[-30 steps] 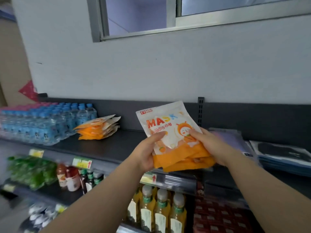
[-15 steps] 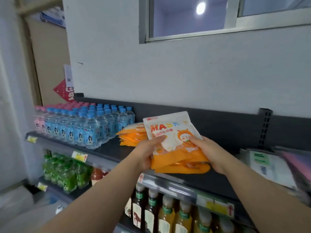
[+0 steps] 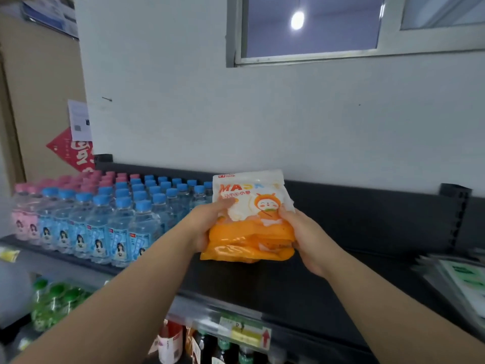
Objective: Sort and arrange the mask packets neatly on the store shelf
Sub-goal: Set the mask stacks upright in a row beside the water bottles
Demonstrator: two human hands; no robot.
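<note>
I have a small stack of mask packets [image 3: 250, 222] between both hands, held just above the dark shelf [image 3: 328, 279]. The packets are soft, glossy plastic pouches, white on top and orange below, crinkled where I squeeze them. The front one reads "MA" in orange letters (the rest of the word is pale and hard to read), with a cartoon face in an orange hood and a small red logo at the top corner.

My left hand [image 3: 207, 224] grips the stack's left edge, thumb pressed on the front. My right hand [image 3: 308, 240] is clenched on the right edge, fingers wrapped behind.

To the left on the same shelf stand rows of clear water bottles [image 3: 110, 219] with blue caps and blue labels; further left the bottles [image 3: 25, 214] have pink caps and labels. A yellow price tag [image 3: 245, 334] with a red arrow sits on the shelf's front rail.
</note>
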